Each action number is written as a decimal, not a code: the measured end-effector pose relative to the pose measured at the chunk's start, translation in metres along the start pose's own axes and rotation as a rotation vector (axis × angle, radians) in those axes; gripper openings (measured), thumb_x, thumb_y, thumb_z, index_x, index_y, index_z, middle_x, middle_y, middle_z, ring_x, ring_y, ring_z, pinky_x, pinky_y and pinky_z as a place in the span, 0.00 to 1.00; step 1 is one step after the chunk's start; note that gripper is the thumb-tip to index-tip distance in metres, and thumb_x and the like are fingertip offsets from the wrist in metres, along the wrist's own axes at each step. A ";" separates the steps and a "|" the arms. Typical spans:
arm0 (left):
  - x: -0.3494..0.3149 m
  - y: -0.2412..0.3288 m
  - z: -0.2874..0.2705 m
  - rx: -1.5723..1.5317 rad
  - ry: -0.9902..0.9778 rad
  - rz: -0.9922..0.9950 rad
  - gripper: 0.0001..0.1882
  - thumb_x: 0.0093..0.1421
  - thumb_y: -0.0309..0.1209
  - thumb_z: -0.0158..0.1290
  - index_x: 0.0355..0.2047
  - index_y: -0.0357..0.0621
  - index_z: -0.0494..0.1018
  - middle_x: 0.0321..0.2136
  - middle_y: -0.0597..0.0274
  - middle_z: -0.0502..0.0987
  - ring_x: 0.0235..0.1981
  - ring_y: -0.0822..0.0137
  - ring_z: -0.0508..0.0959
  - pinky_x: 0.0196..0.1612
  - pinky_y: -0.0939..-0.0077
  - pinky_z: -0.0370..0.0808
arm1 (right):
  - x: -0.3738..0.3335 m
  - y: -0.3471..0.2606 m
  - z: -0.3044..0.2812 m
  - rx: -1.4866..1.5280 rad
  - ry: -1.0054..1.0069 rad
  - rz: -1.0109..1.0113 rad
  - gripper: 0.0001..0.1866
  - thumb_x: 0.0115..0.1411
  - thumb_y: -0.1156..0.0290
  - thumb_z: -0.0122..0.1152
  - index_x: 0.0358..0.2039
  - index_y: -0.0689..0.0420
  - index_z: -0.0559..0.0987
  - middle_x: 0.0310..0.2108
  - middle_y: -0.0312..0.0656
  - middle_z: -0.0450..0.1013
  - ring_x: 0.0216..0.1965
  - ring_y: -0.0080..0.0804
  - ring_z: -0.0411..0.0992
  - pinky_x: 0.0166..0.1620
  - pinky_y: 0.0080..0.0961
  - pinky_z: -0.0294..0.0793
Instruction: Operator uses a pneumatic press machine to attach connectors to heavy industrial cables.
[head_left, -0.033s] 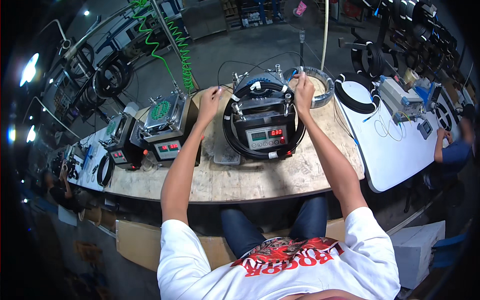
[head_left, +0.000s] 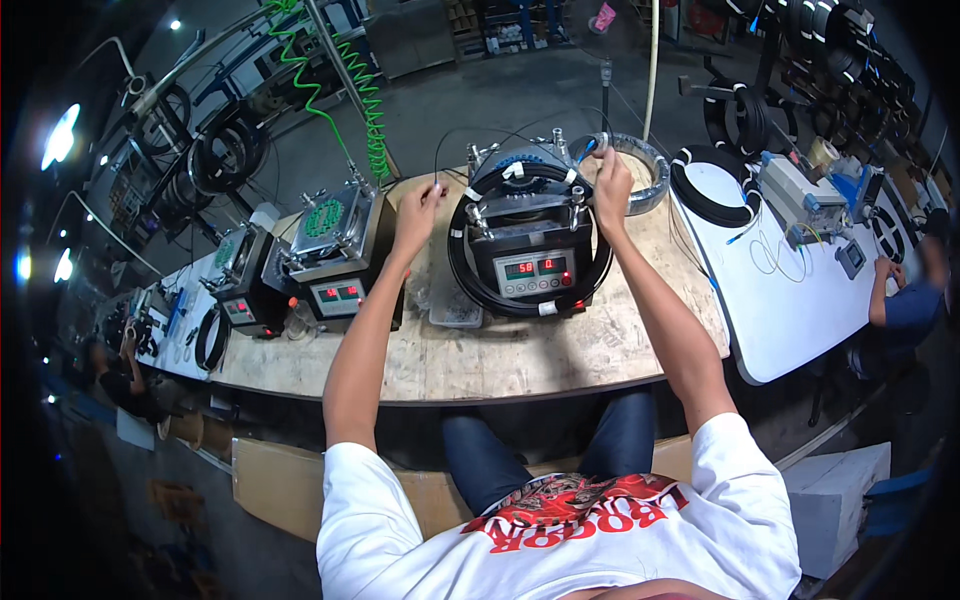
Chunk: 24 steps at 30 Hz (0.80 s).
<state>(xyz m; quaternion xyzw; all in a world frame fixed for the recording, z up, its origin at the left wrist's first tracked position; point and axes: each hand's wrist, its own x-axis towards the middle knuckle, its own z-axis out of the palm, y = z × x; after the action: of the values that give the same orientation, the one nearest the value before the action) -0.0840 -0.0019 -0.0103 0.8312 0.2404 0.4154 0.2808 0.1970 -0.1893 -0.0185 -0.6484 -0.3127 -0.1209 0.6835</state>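
Observation:
At centre stands a black polishing-type machine with a lit control panel and a round blue disc on top. Around its front hangs a coil of black cable, bound with white ties. To the left of the machine, my left hand is closed in a pinch on a thin black cable, which arches over the machine. My right hand, raised at the machine's right, is closed on a cable end; a blue connector shows by its fingertips. The fingers hide part of both cable ends.
Two similar machines with green discs stand on the left of the wooden bench. A small clear tray lies beside the centre machine, a wrapped coil behind my right hand. A white table adjoins, where another person works.
My right hand has shifted slightly right and down, and its fingers have turned a little with the cable end. My left hand has barely moved. The centre machine's lit digits have changed.

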 end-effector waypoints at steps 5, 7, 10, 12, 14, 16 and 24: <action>-0.080 0.008 -0.015 -0.043 -0.016 -0.136 0.19 0.68 0.26 0.46 0.58 0.39 0.70 0.27 0.55 0.79 0.29 0.70 0.79 0.37 0.72 0.76 | -0.031 0.036 -0.049 0.039 -0.274 0.038 0.25 0.60 0.85 0.43 0.58 0.60 0.71 0.26 0.46 0.74 0.29 0.34 0.75 0.35 0.29 0.73; -0.104 -0.009 -0.010 0.024 0.021 -0.093 0.21 0.69 0.25 0.44 0.61 0.46 0.69 0.25 0.55 0.77 0.27 0.70 0.76 0.37 0.73 0.74 | -0.036 0.051 -0.069 0.015 -0.421 -0.062 0.35 0.48 0.97 0.37 0.57 0.61 0.70 0.36 0.47 0.74 0.37 0.33 0.75 0.43 0.24 0.73; -0.131 -0.010 0.013 0.014 0.063 -0.107 0.20 0.69 0.26 0.43 0.61 0.47 0.70 0.25 0.56 0.76 0.26 0.68 0.73 0.38 0.74 0.73 | -0.045 0.065 -0.089 0.054 -0.430 -0.188 0.34 0.47 0.96 0.37 0.56 0.63 0.71 0.38 0.48 0.76 0.38 0.34 0.74 0.41 0.23 0.72; -0.137 0.012 0.027 -0.033 0.073 -0.179 0.19 0.70 0.27 0.42 0.60 0.44 0.70 0.28 0.55 0.75 0.29 0.66 0.72 0.41 0.74 0.72 | -0.057 0.057 -0.097 -0.044 -0.534 -0.021 0.30 0.50 0.94 0.38 0.53 0.63 0.72 0.41 0.52 0.77 0.40 0.35 0.75 0.42 0.25 0.72; -0.138 0.010 0.036 0.034 0.168 -0.209 0.19 0.70 0.28 0.42 0.60 0.43 0.71 0.32 0.52 0.75 0.32 0.65 0.72 0.43 0.74 0.70 | -0.070 0.059 -0.085 0.151 -0.388 -0.129 0.33 0.51 0.92 0.39 0.59 0.61 0.70 0.37 0.51 0.76 0.36 0.34 0.74 0.43 0.27 0.72; -0.143 -0.007 0.037 -0.016 0.273 -0.135 0.19 0.70 0.30 0.45 0.59 0.42 0.71 0.39 0.55 0.80 0.34 0.73 0.72 0.44 0.78 0.70 | -0.074 0.043 -0.083 0.085 -0.442 -0.088 0.34 0.52 0.92 0.39 0.61 0.59 0.70 0.33 0.50 0.75 0.33 0.33 0.73 0.42 0.27 0.72; -0.133 -0.009 0.045 0.007 0.242 -0.245 0.18 0.70 0.29 0.45 0.55 0.33 0.72 0.48 0.46 0.79 0.49 0.59 0.79 0.54 0.71 0.71 | -0.058 0.043 -0.070 0.056 -0.307 0.037 0.34 0.51 0.91 0.40 0.58 0.55 0.76 0.22 0.44 0.70 0.25 0.24 0.69 0.35 0.23 0.70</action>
<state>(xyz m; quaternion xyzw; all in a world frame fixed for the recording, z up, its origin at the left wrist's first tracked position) -0.1203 -0.0915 -0.1122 0.7405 0.3734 0.4745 0.2952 0.1957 -0.2651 -0.0851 -0.6457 -0.4046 0.0009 0.6476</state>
